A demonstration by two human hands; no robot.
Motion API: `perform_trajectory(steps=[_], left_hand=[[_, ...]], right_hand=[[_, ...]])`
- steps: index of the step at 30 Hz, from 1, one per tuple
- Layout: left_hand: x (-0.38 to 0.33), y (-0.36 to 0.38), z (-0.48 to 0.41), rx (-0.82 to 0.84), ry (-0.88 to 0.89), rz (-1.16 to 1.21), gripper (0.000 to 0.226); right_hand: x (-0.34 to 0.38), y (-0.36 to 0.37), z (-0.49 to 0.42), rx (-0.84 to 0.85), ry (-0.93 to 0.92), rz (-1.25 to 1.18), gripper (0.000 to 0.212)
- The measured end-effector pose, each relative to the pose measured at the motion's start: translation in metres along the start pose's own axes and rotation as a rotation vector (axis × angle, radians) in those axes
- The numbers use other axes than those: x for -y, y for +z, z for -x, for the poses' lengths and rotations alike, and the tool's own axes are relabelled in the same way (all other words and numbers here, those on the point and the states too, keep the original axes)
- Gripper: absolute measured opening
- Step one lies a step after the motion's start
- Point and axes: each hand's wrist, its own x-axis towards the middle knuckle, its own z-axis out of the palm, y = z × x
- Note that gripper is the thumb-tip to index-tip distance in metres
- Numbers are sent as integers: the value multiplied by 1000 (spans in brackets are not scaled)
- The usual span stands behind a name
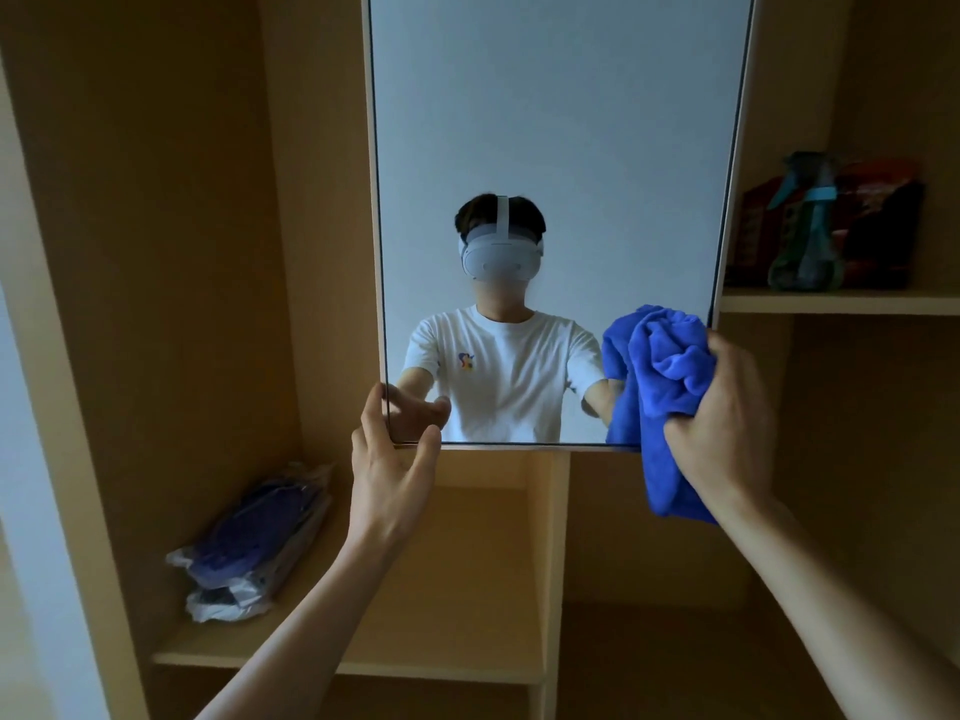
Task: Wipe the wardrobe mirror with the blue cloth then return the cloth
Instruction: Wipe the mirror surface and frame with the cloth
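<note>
A tall wardrobe mirror (550, 122) hangs in front of me between wooden shelves. My right hand (727, 423) grips a bunched blue cloth (660, 387) and holds it against the mirror's lower right corner; part of the cloth hangs below the glass. My left hand (395, 454) holds the mirror's lower left corner, thumb on the front of the glass and fingers round the side edge. The glass reflects a person in a white T-shirt and a headset.
A plastic-wrapped dark bundle (254, 537) lies on the lower left shelf (363, 662). A spray bottle (805, 226) and red packages (878, 220) stand on the right shelf (841, 302). A wooden divider (553, 563) runs down below the mirror.
</note>
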Motion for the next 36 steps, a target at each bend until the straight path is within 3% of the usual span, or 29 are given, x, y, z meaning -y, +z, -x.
perform_trajectory(steps=[5,11,21,29,36], left_hand=[[-5,0,-4,-22,-5,9,71],[-15,4,-14,-69,88,23,69],[-50,-5,-57,-71,162,59,74],[-131,-30,-116,-71,180,50,70],[-212,-59,-158,-113,245,-135,79]], right_hand=[[-3,7,-7,134,-22,135,31],[25,10,-1,159,-284,219,64],[81,16,-34,166,-459,211,62],[140,10,-119,259,-382,89,54],[188,-6,-210,401,-351,21,64]])
